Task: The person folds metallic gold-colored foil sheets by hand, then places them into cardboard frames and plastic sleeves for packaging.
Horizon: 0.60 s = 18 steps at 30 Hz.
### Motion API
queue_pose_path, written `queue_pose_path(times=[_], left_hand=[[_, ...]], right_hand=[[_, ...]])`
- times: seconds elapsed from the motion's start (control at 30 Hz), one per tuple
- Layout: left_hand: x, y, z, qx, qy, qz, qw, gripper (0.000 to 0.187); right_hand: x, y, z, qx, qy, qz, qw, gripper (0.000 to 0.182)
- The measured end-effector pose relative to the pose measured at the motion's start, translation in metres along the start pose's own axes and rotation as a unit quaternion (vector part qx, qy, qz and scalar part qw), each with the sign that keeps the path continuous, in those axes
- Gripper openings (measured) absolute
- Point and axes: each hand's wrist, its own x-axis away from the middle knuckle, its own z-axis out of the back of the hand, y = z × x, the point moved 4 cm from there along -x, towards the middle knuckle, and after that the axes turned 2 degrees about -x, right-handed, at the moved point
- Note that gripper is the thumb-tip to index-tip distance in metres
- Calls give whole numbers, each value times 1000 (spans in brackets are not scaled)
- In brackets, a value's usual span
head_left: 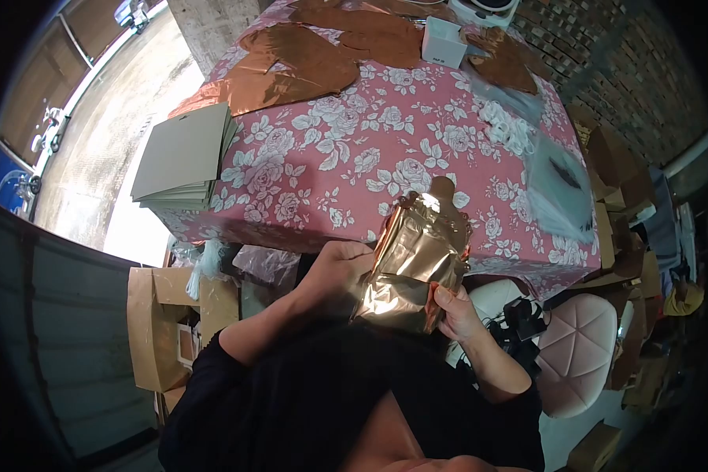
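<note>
A shiny gold foil piece (417, 256), creased and folded over a flat form with a rounded tab at its top, is held upright at the near edge of the flowered table (291, 169). My right hand (458, 313) pinches its lower right edge, thumb on the front. At its left edge is my left hand (342, 267), fingers curled against the foil. Copper-coloured foil pieces (299, 67) lie spread over the far left of the table.
Stacked grey-green cards (182, 153) sit at the table's left corner. Clear plastic bags (558, 189), white strips (505, 127) and a white box (444, 41) lie to the right and back. A padded chair (578, 354) and cardboard boxes (153, 330) stand nearby.
</note>
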Motion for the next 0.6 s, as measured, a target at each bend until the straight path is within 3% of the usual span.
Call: queue_pose_path(times=[0.3, 0.37, 0.5, 0.6], left_hand=[[2, -14, 4, -32, 79, -15, 996, 14], [3, -11, 2, 13, 159, -141, 977, 12], [3, -16, 5, 54, 116, -164, 978, 16], [8, -8, 8, -42, 122, -156, 979, 14]], right_hand=[[3, -1, -10, 16, 23, -8, 1000, 21], [4, -1, -12, 23, 28, -7, 999, 21], [4, 0, -17, 8, 26, -14, 1000, 21], [2, 1, -16, 3, 17, -9, 1000, 20]])
